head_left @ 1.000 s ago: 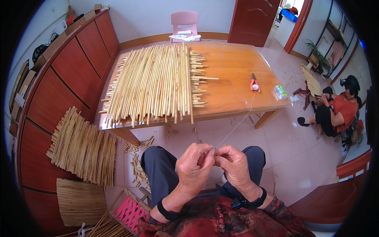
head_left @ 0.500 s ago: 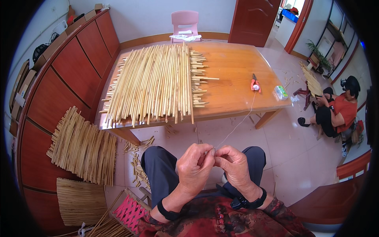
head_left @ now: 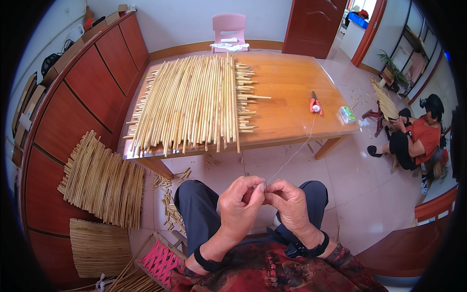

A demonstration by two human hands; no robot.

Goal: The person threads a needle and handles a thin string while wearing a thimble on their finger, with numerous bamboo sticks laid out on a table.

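Observation:
My left hand (head_left: 239, 207) and my right hand (head_left: 290, 208) meet between my knees, fingertips pinched round a thin needle-like piece (head_left: 265, 186) and thread. The fine pale thread (head_left: 292, 159) runs from my fingers up to a small white ball (head_left: 316, 108), which lies against red-handled pliers (head_left: 314, 101) on the wooden table (head_left: 282, 78). Cut reed sticks (head_left: 185, 100) cover the table's left part, some crosswise beneath the upper layer. A small green and white box (head_left: 347, 115) sits near the table's right end.
A pink chair (head_left: 228, 25) stands behind the table. At left are red cabinets (head_left: 82, 97), two reed bundles (head_left: 102, 180) (head_left: 99, 246) and scattered short offcuts (head_left: 172, 209). At far right a seated person in red (head_left: 423, 136) handles a slatted mat (head_left: 382, 97). A door (head_left: 311, 24) stands open.
My fingertips shift very slightly round the thin piece while both hands stay in place. The seated person at right bends a little; the rest looks the same.

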